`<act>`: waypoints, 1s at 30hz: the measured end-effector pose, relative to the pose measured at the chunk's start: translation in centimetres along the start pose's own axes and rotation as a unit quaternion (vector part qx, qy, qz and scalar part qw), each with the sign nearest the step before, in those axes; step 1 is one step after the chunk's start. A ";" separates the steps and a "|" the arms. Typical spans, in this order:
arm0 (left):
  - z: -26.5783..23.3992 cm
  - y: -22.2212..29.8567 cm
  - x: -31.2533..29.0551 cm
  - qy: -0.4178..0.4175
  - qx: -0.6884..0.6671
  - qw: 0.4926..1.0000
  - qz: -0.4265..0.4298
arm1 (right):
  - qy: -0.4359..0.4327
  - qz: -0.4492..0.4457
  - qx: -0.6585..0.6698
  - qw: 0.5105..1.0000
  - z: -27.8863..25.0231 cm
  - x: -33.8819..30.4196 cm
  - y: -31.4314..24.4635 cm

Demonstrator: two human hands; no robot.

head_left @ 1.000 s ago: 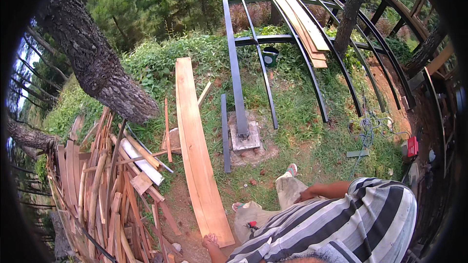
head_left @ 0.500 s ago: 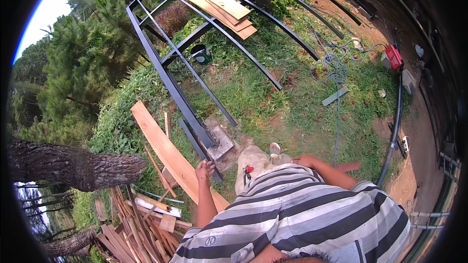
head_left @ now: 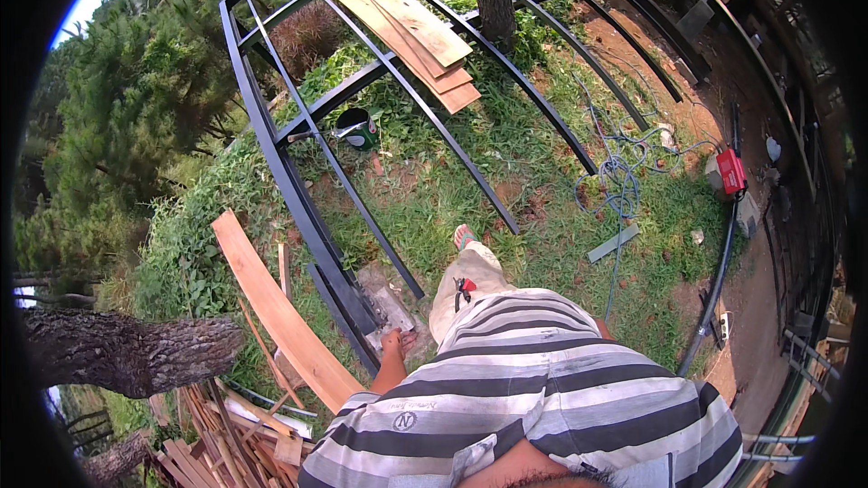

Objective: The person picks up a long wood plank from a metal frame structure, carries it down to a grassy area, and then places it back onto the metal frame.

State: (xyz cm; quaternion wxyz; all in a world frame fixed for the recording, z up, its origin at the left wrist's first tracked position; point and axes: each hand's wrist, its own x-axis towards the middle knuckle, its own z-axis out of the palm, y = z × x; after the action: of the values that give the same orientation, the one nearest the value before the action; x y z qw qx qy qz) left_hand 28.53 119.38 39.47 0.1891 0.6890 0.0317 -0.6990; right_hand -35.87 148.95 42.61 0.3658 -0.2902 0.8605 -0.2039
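Beside my body at the lower left hangs my left hand (head_left: pixel 398 342), its fingers loosely stretched and nothing visible in them. It appears over the edge of a concrete footing (head_left: pixel 391 309), close to the lower ends of black metal beams (head_left: pixel 312 217); whether it touches them I cannot tell. My right hand is hidden behind the striped shirt (head_left: pixel 542 343); just a sliver of that arm shows. A red-and-black hand tool (head_left: pixel 464 288) hangs at my waist. One sandalled foot (head_left: pixel 463 236) is out in front on the grass.
Wooden planks (head_left: pixel 398 23) lie across the black frame near a tree trunk (head_left: pixel 494 0). A paint bucket (head_left: pixel 355 129) stands under it. A long plank (head_left: pixel 280 307) and scrap lumber (head_left: pixel 226 438) are at left. Tangled cable (head_left: pixel 619 185) and a red machine (head_left: pixel 731 172) are at right.
My body has moved forward, with a foot stepping out ahead. My left hand has swung down and slightly right, toward the footing. The right hand has gone out of sight behind the shirt.
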 end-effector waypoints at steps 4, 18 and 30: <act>-19.1 12.2 -5.1 0.208 -0.004 0.976 0.063 | -0.137 0.156 -0.005 0.978 16.6 -4.4 -27.2; 7.2 36.6 -2.8 0.084 -0.008 0.968 0.238 | -0.148 0.014 0.034 0.988 10.3 17.0 -31.0; 12.8 27.5 0.9 0.146 -0.015 0.989 0.021 | -0.129 0.057 -0.016 0.990 6.6 53.6 -55.6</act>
State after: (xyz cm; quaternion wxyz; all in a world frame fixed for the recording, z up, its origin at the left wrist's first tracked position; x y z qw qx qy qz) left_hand 24.86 89.85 45.12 0.2075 0.7813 0.0554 -0.5861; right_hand -41.72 71.63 42.23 0.4801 -0.2701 0.8245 -0.1296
